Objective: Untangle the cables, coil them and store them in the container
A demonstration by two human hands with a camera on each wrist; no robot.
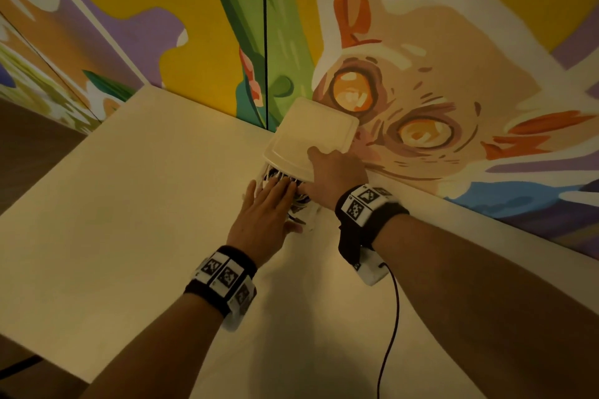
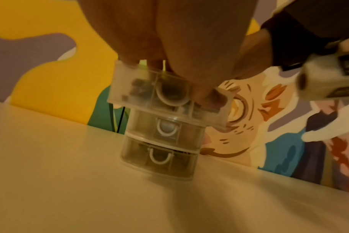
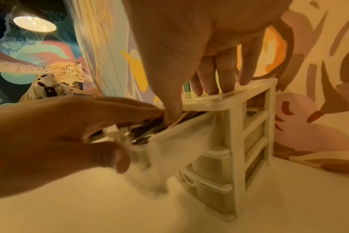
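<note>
A small white three-drawer container (image 1: 311,129) (image 2: 159,141) (image 3: 235,141) stands on the table against the mural wall. Its clear top drawer (image 2: 133,89) (image 3: 185,135) is pulled out, and dark and white cables (image 1: 275,173) (image 3: 147,135) lie bunched inside it. My left hand (image 1: 269,204) (image 3: 70,126) lies flat over the drawer; its straight fingers press on the cables and its thumb is at the drawer's front. My right hand (image 1: 334,172) (image 3: 189,47) rests on the container's top with straight fingers, and its thumb dips at the drawer's rim. The two lower drawers are closed.
The pale table (image 1: 129,220) ends at a left edge (image 1: 64,172), with the painted wall (image 1: 453,74) right behind the container. A black cord (image 1: 393,317) runs from my right wrist camera across the table toward me.
</note>
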